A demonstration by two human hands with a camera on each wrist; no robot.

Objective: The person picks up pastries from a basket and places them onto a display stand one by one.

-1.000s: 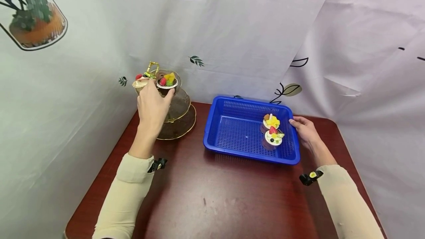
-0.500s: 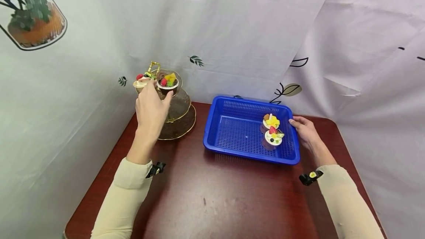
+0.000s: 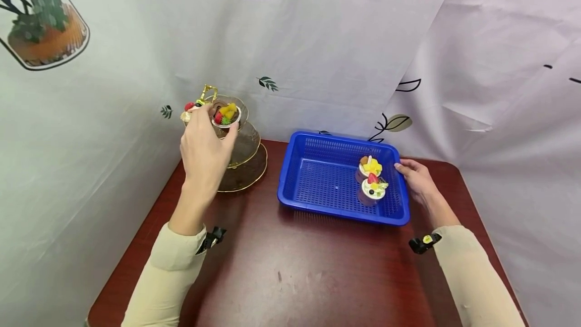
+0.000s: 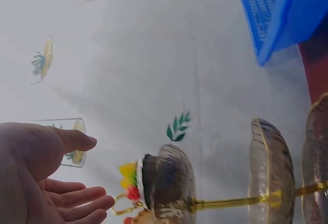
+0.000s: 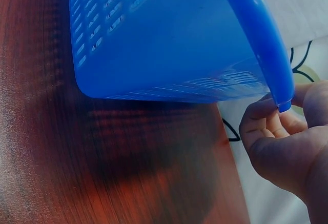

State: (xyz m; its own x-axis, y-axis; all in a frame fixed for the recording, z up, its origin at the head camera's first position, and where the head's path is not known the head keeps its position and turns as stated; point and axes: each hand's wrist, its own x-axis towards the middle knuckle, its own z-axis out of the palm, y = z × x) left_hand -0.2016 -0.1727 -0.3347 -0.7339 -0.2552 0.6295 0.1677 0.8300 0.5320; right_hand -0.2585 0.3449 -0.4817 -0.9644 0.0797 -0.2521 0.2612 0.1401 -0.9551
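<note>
Our left hand (image 3: 204,140) is the nearer — open, just above the fruit-topped cup (image 4: 152,177), which stands roughly upright on the stand (image 3: 245,145)'s top plate (image 4: 185,178). The blue basket (image 3: 317,180) lies well to the right — our right hand (image 3: 418,178) grips its right end.

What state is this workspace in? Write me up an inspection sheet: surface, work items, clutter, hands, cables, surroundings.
Surface: dark red tabletop, small dark marks near the front.
Work items: blue basket holding a yellow-topped cup and a strawberry-topped cup at its right end; tiered stand with a dark fruit cup on its top tier, another dessert beside it, partly hidden.
Clutter: nothing seen.
Left hand: near the dark fruit cup, fingers apart from it in the left wrist view.
Right hand: grips the basket's right rim.
Cables: nothing seen.
Surroundings: pale plant-printed backdrop, creased at right.
</note>
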